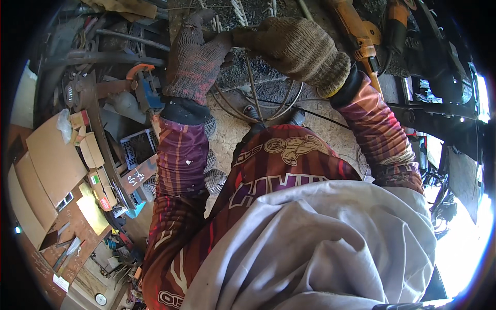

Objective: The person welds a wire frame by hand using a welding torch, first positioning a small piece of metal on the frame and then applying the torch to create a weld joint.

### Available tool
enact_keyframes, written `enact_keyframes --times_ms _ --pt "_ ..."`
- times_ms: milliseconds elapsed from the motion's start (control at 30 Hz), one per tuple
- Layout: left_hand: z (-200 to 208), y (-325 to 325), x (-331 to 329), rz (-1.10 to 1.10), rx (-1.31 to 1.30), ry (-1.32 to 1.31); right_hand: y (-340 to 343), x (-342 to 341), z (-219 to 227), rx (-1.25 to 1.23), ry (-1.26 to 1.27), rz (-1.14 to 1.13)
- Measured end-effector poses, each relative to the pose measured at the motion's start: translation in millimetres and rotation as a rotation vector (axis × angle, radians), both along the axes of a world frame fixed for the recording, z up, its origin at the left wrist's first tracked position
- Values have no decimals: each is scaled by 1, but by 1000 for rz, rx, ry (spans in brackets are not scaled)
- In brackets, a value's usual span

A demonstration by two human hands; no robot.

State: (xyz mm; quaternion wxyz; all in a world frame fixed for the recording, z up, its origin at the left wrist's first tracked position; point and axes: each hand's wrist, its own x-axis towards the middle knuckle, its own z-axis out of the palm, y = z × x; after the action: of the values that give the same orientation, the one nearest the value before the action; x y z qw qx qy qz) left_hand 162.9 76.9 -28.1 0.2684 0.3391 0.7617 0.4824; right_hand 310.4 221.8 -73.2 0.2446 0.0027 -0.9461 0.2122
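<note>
My left hand (196, 62), in a dirty grey-and-red knit glove, is at the workbench's near edge with fingers curled in. From the right, my right hand (302, 49), in a brown knit glove, reaches across with its fingers closed, their tips almost meeting the left hand. What the two hands grip is hidden by the gloves. Just below them, thin bent metal rods (252, 85) curve down and come together near my feet. Beyond the hands, pale twisted metal bars (239, 13) lie on the dark, debris-covered bench (258, 72).
An orange angle grinder (356, 36) lies right of my right hand, beside another orange-and-black power tool (397, 23). To the left are a blue-and-orange clamp-like tool (147, 90), metal bars (132, 39) and cardboard boxes (54, 150). Wire coils (214, 181) lie on the floor.
</note>
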Motion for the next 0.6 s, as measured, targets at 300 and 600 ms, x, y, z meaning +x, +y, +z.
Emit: enact_keyframes --times_ms 300,600 --pt "-5 -7 -5 -39 22 -20 15 26 42 113 -35 -72" --pt "-8 -18 10 6 41 -172 5 59 4 -167 -3 -230"
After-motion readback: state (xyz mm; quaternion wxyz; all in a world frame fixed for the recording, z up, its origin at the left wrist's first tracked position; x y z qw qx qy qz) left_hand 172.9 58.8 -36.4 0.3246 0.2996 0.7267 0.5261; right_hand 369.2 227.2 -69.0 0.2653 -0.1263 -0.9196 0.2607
